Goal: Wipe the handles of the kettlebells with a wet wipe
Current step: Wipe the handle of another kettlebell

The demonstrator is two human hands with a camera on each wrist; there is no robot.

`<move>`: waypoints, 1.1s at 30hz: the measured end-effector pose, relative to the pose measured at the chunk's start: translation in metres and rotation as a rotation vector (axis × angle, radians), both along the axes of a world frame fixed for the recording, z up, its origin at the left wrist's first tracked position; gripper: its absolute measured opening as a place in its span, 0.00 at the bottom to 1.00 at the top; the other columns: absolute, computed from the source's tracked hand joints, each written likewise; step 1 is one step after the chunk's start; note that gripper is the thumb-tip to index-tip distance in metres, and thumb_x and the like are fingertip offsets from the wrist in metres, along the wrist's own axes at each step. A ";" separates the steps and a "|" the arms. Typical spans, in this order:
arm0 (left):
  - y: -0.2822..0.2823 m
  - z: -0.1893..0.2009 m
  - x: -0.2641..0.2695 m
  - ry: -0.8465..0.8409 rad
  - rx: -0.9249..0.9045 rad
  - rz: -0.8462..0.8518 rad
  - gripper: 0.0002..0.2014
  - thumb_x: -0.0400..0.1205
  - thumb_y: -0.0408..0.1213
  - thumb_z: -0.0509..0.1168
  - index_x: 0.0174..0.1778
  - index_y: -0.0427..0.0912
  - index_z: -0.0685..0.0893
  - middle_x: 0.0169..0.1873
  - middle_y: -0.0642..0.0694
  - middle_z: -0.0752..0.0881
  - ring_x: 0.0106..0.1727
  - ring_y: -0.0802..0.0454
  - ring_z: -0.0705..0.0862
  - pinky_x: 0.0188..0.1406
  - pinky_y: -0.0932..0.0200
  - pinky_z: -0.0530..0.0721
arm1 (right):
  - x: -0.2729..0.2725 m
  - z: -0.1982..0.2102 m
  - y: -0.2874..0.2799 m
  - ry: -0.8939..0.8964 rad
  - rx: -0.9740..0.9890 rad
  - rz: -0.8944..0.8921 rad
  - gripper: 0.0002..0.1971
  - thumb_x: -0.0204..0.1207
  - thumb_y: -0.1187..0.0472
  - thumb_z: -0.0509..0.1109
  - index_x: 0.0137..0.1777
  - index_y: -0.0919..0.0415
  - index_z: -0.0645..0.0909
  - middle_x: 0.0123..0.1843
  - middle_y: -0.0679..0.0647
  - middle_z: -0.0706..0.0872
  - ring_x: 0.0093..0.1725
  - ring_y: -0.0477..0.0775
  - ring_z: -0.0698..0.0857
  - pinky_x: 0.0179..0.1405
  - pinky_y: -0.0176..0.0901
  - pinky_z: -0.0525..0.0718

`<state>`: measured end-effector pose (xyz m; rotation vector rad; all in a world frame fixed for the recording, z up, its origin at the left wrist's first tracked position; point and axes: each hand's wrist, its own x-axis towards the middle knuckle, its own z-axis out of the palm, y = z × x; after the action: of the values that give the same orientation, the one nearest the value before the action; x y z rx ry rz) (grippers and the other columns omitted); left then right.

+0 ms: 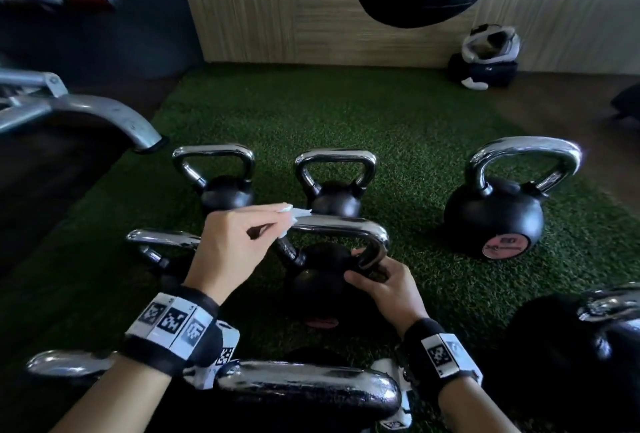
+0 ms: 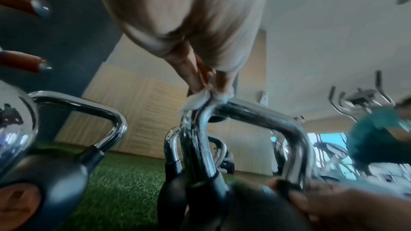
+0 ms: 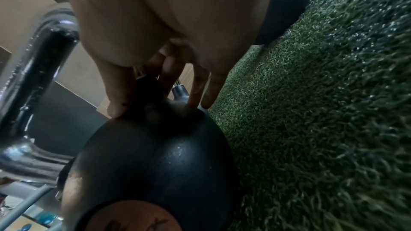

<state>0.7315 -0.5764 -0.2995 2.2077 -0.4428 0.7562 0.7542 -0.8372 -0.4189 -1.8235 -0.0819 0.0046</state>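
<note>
The middle kettlebell [image 1: 322, 280] stands on the green turf [image 1: 415, 127], in front of two smaller kettlebells [image 1: 334, 186] and behind a larger one whose chrome handle [image 1: 308, 387] lies nearest the person. Its own chrome handle [image 1: 343, 230] arches above the black ball.

The left hand [image 1: 239, 245] pinches a crumpled white wet wipe [image 1: 289, 214] between thumb and fingers and presses it to the handle's left corner — the wrist view shows the wad right on the bend. The right hand [image 1: 381, 282] curls round the foot of the handle's right leg, thumb and fingertips against the ball, steadying it.

The kettlebell is likely heavy and rigid, so it should stay put under rubbing. The chrome looks slick, probably more so once wet — the firmer hold is low, at the leg's foot. The wipe is limp and light; bunched in a pinch it follows the curve best.
</note>
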 end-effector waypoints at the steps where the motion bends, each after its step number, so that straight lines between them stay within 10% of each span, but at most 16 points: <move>1: -0.002 -0.002 -0.003 -0.023 0.032 0.001 0.08 0.78 0.31 0.80 0.52 0.44 0.97 0.57 0.55 0.93 0.59 0.68 0.90 0.61 0.70 0.86 | -0.001 0.000 0.000 -0.003 0.003 -0.003 0.18 0.63 0.45 0.86 0.54 0.41 0.92 0.48 0.43 0.95 0.52 0.45 0.93 0.61 0.57 0.89; 7: -0.003 -0.016 0.006 0.018 -0.157 0.021 0.08 0.82 0.30 0.76 0.55 0.42 0.96 0.57 0.55 0.94 0.60 0.66 0.90 0.61 0.72 0.84 | -0.003 0.000 0.002 0.026 0.017 -0.020 0.15 0.67 0.53 0.87 0.54 0.44 0.92 0.48 0.43 0.95 0.51 0.44 0.93 0.61 0.56 0.90; 14: 0.024 -0.031 0.008 0.230 -0.221 0.065 0.09 0.86 0.37 0.72 0.60 0.47 0.94 0.55 0.59 0.94 0.58 0.63 0.91 0.59 0.68 0.85 | -0.004 0.000 0.000 0.004 0.008 0.003 0.21 0.59 0.39 0.84 0.54 0.38 0.91 0.50 0.41 0.95 0.55 0.42 0.92 0.65 0.58 0.88; 20: 0.015 -0.065 0.003 0.592 -0.793 0.017 0.12 0.86 0.23 0.67 0.57 0.42 0.91 0.50 0.52 0.95 0.50 0.61 0.93 0.52 0.64 0.92 | -0.002 -0.002 0.000 0.010 0.014 0.007 0.23 0.60 0.38 0.84 0.57 0.38 0.91 0.51 0.42 0.95 0.56 0.44 0.92 0.65 0.60 0.88; 33: 0.016 -0.076 0.007 0.749 -0.682 -0.072 0.10 0.86 0.26 0.69 0.54 0.42 0.94 0.53 0.39 0.94 0.62 0.47 0.91 0.59 0.60 0.91 | -0.001 0.000 -0.005 -0.002 -0.060 0.017 0.20 0.66 0.49 0.87 0.58 0.39 0.90 0.53 0.41 0.95 0.56 0.43 0.92 0.65 0.59 0.88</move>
<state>0.7388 -0.5609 -0.3753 1.6414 0.1115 -0.0166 0.7537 -0.8420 -0.4186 -1.8825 -0.0995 0.0180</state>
